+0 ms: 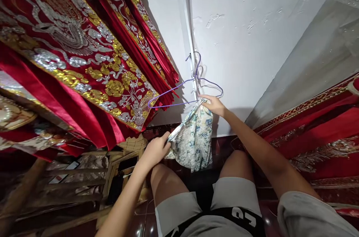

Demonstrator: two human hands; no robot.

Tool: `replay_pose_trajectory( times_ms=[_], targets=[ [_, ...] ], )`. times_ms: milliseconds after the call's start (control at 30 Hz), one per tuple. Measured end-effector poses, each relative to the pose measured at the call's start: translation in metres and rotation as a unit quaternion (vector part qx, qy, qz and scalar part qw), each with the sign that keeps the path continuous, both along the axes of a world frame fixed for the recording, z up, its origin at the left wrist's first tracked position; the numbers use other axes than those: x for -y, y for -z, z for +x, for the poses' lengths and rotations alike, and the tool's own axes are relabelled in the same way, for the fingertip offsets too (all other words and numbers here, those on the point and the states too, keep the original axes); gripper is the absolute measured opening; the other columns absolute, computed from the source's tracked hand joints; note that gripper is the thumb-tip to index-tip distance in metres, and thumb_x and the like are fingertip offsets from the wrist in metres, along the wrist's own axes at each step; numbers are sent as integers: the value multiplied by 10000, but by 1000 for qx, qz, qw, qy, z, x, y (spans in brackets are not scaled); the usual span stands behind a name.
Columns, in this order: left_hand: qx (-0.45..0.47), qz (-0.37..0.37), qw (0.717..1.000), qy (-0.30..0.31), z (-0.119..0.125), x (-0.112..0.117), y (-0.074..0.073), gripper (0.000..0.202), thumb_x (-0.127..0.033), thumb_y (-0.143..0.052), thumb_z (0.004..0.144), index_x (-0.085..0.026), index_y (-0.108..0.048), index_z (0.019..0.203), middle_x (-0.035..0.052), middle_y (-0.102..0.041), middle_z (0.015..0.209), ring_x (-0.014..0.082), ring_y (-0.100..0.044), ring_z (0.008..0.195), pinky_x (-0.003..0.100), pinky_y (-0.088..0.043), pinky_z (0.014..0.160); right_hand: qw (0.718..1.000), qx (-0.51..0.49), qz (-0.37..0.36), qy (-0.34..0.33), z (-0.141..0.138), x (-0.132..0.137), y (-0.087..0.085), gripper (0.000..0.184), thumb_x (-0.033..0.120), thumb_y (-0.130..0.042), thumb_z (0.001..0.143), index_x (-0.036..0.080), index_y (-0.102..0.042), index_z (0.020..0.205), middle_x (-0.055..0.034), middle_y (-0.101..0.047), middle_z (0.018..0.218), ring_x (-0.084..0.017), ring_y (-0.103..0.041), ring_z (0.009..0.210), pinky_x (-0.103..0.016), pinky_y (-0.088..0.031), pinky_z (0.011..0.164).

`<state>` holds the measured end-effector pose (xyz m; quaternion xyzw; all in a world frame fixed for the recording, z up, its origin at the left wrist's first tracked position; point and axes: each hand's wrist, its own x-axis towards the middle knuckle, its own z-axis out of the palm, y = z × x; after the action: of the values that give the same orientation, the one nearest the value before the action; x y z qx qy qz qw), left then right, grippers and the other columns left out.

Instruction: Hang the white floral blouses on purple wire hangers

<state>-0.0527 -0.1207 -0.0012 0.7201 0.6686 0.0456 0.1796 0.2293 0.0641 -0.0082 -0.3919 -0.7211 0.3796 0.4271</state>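
Note:
A small floral garment (pixel 193 138), white with blue and green print, hangs between my two hands. My left hand (pixel 156 150) is closed on its lower left edge. My right hand (pixel 214 104) is closed on its top corner, right at the bottom bar of a purple wire hanger (pixel 179 86). The hanger hangs by its hook from a point on the white wall (pixel 252 42), beside a vertical white strip.
Red robes with gold and silver embroidery (pixel 84 61) hang close on the left. More red embroidered cloth (pixel 316 132) lies at the right. Wooden furniture (pixel 70 184) stands low on the left. My knees in grey shorts (pixel 224 199) are below, over a dark red floor.

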Motion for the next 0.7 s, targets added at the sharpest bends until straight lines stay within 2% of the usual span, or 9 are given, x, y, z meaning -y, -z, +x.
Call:
replay_pose_trajectory(
  times_ms=[67,167,267,333,400,500,567,633,700],
  targets=[
    [-30,2,1000,0,-5,-2,-1,163,-194,-437,912,-248,-589,931,71,-693,767,309,-695,825,330,-439,740,999,22,-19,-18,2,-5,14,246,353,-623,799,159,-752,876,-77,-753,923,-258,-673,950,-365,-496,897],
    [-25,34,999,-20,-12,-11,2,152,-147,-528,840,-230,-626,921,125,-726,905,351,-686,984,416,-473,889,999,26,-28,-11,17,0,23,236,370,-636,789,170,-756,829,-64,-758,886,-255,-674,903,-345,-489,841],
    [90,133,986,-32,-18,-28,-3,230,-179,-706,719,-217,-641,936,173,-699,1172,401,-598,1204,517,-423,1065,999,37,-5,21,39,14,21,224,385,-649,778,190,-755,810,-47,-738,820,-226,-646,812,-317,-467,755],
    [196,200,960,-20,-19,-42,-14,261,-235,-786,659,-221,-631,869,167,-670,1266,417,-530,1295,553,-343,1160,998,53,3,45,55,23,14,223,393,-629,795,198,-732,760,-13,-654,670,-182,-555,660,-296,-412,642],
    [264,253,931,-5,-15,-56,-30,255,-254,-804,632,-227,-598,780,149,-665,1296,419,-488,1343,557,-280,1213,996,69,11,50,68,32,4,243,396,-611,822,204,-685,693,24,-521,553,-147,-429,566,-284,-336,569],
    [262,308,915,18,-2,-73,-57,165,-230,-717,697,-223,-557,737,139,-655,1334,401,-502,1347,548,-307,1204,994,96,37,42,76,44,-7,322,391,-606,846,211,-588,580,37,-428,501,-133,-357,542,-280,-297,550],
    [245,312,917,53,9,-81,-72,81,-197,-627,771,-213,-605,847,126,-669,1323,356,-565,1296,511,-387,1152,992,117,37,37,75,53,-9,268,355,-603,842,211,-642,619,21,-507,531,-145,-416,567,-278,-329,572],
    [249,300,917,89,16,-88,-82,293,-151,-571,802,-215,-646,1078,102,-691,1291,307,-622,1230,459,-445,1098,991,133,27,25,72,64,-9,191,281,-582,817,223,-764,816,9,-609,606,-157,-473,592,-278,-363,593],
    [258,287,916,107,18,-98,-84,450,-131,-556,805,-227,-645,1235,88,-714,1245,287,-649,1177,433,-458,1076,988,149,25,16,71,75,-9,375,220,-544,793,252,-794,1071,32,-588,567,-148,-435,534,-277,-354,567]
  ],
)
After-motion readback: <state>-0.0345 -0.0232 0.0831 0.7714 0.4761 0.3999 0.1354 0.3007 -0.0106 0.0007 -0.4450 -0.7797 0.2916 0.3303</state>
